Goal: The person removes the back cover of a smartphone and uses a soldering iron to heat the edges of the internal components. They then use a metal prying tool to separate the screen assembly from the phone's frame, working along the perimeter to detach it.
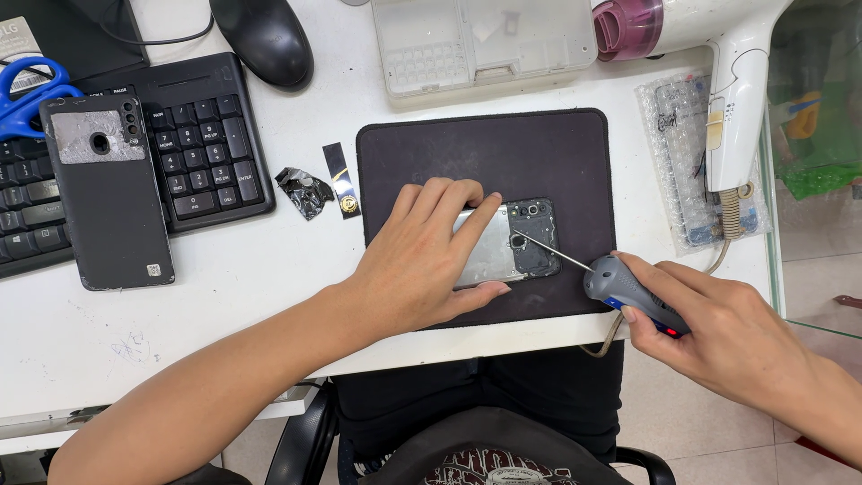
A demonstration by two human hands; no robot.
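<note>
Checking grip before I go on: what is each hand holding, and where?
Right hand grips the screwdriver by its handle. Left hand presses flat on the opened phone.

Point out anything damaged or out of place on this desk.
The phone back cover lies on the keyboard, its upper part scraped bare. A crumpled foil scrap sits loose beside the mat.
</note>
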